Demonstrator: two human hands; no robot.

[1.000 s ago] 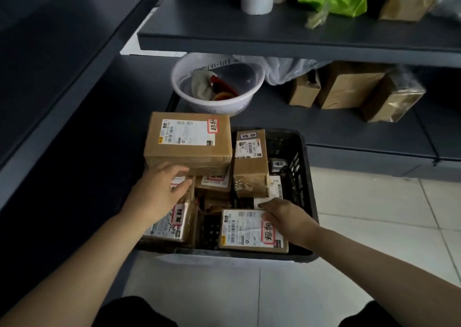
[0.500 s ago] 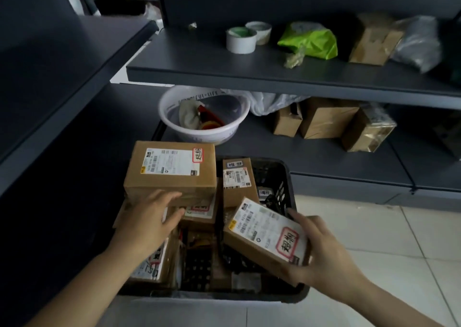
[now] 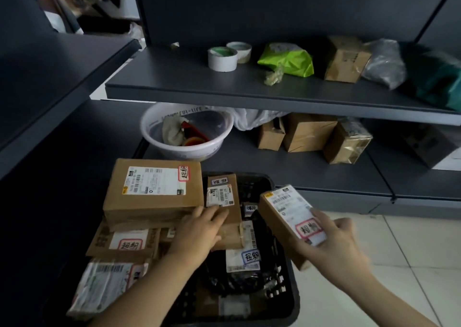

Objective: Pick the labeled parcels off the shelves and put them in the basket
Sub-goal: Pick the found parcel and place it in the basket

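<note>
Plenty of labeled parcels are already being carried by the basket [image 3: 295, 309], and one more is being held over it.

Biggest first: the shelves [image 3: 249, 90] are being taken up by a few brown boxes [image 3: 306, 134] down low and another box [image 3: 344, 60] up top. Their labels can't be made out from here, so the picking probably isn't being wrapped up yet. The basket is being crowded by a big flat parcel [image 3: 154, 192] stacked label-up on others. A smaller labeled parcel [image 3: 282, 217] is being gripped by the right hand [image 3: 334, 249], fingers curled round it, just above the basket's right side. The left hand [image 3: 197, 232] is being laid flat, fingers straight, on the parcels inside.
</note>
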